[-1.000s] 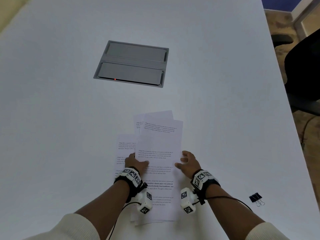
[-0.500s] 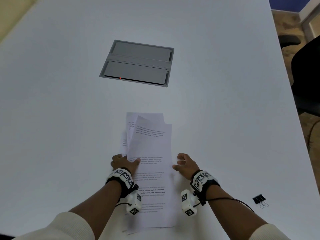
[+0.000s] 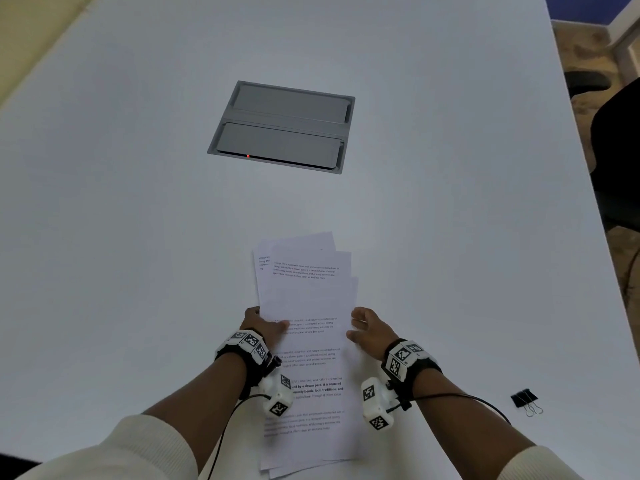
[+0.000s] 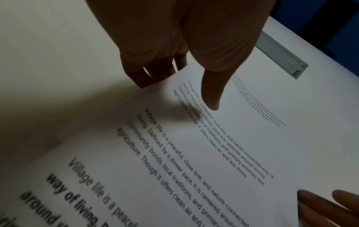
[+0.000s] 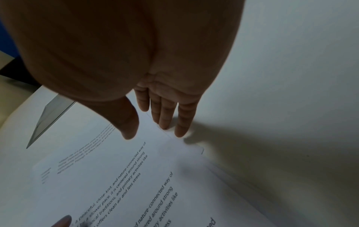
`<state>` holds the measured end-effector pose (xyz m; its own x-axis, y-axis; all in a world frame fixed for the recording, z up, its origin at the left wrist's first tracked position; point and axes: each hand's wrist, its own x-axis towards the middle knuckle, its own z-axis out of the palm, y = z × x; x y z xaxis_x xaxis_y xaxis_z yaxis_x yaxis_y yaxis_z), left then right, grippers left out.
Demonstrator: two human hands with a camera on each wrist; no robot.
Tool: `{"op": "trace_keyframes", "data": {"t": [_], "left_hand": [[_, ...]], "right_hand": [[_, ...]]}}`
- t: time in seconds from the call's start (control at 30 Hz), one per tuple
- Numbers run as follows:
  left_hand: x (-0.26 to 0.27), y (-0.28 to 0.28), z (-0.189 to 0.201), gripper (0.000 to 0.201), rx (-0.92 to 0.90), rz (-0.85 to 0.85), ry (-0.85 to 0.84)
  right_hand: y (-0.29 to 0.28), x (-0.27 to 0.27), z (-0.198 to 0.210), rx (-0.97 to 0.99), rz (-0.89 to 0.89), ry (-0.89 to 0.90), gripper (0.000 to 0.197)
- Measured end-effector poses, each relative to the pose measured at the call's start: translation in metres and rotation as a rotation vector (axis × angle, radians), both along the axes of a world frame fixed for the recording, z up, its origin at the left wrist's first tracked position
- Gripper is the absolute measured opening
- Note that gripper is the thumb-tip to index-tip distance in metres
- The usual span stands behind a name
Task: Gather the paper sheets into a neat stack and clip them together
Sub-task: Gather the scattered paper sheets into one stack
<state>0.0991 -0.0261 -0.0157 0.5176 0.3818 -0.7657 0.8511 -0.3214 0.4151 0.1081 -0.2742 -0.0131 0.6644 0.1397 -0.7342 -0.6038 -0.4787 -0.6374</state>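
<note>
Several printed paper sheets (image 3: 306,296) lie overlapped on the white table (image 3: 138,237), their far ends fanned out a little. My left hand (image 3: 264,326) holds the pile's left edge: the thumb (image 4: 210,98) lies on the top sheet (image 4: 223,145) and the fingers (image 4: 155,73) curl under the edge. My right hand (image 3: 367,328) has straight fingers (image 5: 165,116) touching the right edge of the sheets (image 5: 136,176), thumb hovering over the paper. A black binder clip (image 3: 525,400) lies on the table to the right of my right forearm.
A grey recessed cable box (image 3: 282,126) with a red light is set in the table beyond the papers. A black chair (image 3: 620,140) stands past the table's right edge. Cables run from both wrist cameras.
Both hands have pushed the sheets inward. The spread pile has narrowed into a closer overlap, and the sheet that stuck out on the left is now under the others.
</note>
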Motion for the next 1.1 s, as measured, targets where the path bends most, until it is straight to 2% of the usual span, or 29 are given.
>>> {"op": "trace_keyframes", "data": {"t": [0.1, 0.2, 0.4, 0.57, 0.6, 0.63, 0.7, 0.8, 0.87, 0.97, 1.1], "left_hand": [[0.002, 0.000, 0.000, 0.066, -0.111, -0.033, 0.042], [0.000, -0.003, 0.001, 0.053, -0.231, -0.048, -0.004], [0.002, -0.017, 0.008, 0.051, -0.310, -0.083, -0.140], [0.017, -0.026, 0.020, 0.056, -0.387, -0.107, -0.254], [0.018, -0.030, 0.026, 0.055, -0.412, -0.100, -0.285], [0.021, -0.047, 0.050, 0.049, -0.431, -0.132, -0.343], [0.030, -0.053, 0.059, 0.034, -0.460, -0.128, -0.389], [0.039, -0.061, 0.070, 0.034, -0.482, -0.117, -0.474], [0.045, -0.065, 0.078, 0.035, -0.496, -0.120, -0.526], [0.055, -0.073, 0.104, 0.024, -0.520, -0.138, -0.628], [0.068, -0.080, 0.138, 0.014, -0.501, -0.143, -0.784]], "right_hand": [[-0.006, -0.001, -0.002, -0.003, -0.014, 0.001, 0.055], [-0.011, -0.002, -0.002, -0.005, -0.056, -0.011, 0.052], [-0.031, 0.003, 0.003, -0.074, -0.228, -0.057, 0.059], [-0.046, 0.017, 0.017, 0.027, -0.254, -0.045, 0.070], [-0.050, 0.016, 0.017, 0.043, -0.265, -0.063, 0.067], [-0.066, 0.011, 0.035, 0.035, -0.283, -0.135, 0.062], [-0.071, 0.016, 0.039, 0.010, -0.229, -0.183, 0.051], [-0.075, 0.022, 0.047, -0.048, -0.191, -0.281, 0.038], [-0.076, 0.028, 0.059, -0.006, -0.260, -0.325, 0.037], [-0.081, 0.037, 0.086, 0.075, -0.354, -0.399, 0.038], [-0.084, 0.046, 0.124, 0.101, -0.370, -0.556, 0.039]]}}
